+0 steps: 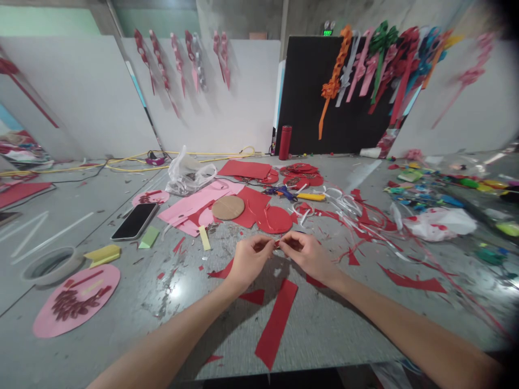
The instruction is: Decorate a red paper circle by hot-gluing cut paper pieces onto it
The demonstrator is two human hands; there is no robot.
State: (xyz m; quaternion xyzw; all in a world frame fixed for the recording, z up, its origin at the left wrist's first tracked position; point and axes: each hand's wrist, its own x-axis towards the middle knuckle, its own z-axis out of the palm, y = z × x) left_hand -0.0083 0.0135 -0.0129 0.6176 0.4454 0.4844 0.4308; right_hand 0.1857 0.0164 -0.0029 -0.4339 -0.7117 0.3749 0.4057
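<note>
My left hand (252,260) and my right hand (307,253) meet fingertip to fingertip above the middle of the table. Both are closed in a pinch on a tiny red piece (277,245), mostly hidden by the fingers; its material is hard to tell. Just beyond the hands lie a red felt-like circle (279,220) and a brown cardboard disc (228,207). Nearer to me, below the hands, a red strip (276,324) lies flat. Red offcuts (253,296) are scattered around both wrists.
At left are a phone (135,221), a tape roll (52,265) and a pink oval with dark red pieces (97,281). Behind the hands lie a plastic bag (188,175), a yellow-handled tool (311,197) and tangled ribbons (344,204). A red bottle (285,142) stands at the back.
</note>
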